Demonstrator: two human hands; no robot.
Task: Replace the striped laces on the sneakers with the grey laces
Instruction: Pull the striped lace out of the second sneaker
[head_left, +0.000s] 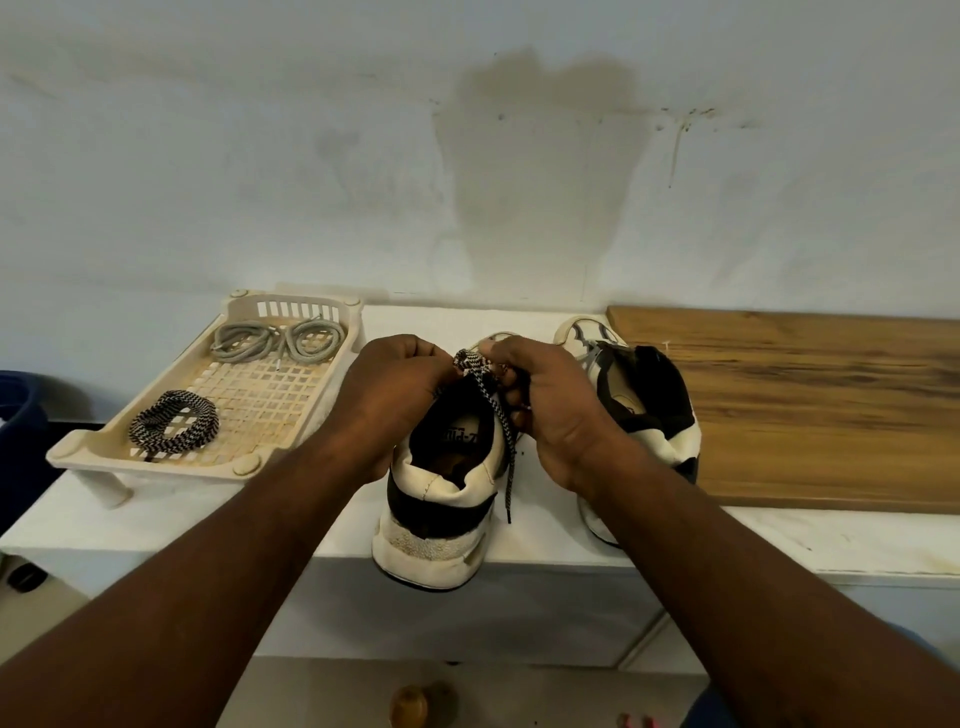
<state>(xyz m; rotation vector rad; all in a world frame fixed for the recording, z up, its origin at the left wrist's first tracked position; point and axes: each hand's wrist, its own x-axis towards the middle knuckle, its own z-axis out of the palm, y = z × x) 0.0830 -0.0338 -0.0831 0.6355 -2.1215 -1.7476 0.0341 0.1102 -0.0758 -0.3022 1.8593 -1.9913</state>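
Two cream-and-black sneakers stand heel toward me on a white shelf. The left sneaker (439, 512) overhangs the shelf's front edge. Above its tongue my left hand (387, 392) and my right hand (556, 410) both pinch its striped black-and-white lace (480, 366). One end of that lace hangs down the sneaker's right side. The right sneaker (647, 400) sits behind my right hand and shows no striped lace. In the cream basket (83, 449) lie a coil of grey laces (278, 340) at the back and a coiled striped lace (174, 428) at the front.
A wooden board (810, 405) lies on the shelf right of the sneakers. A dark blue object (18, 415) stands at the far left edge. The wall rises directly behind the shelf. Below the shelf's front edge is floor with small objects.
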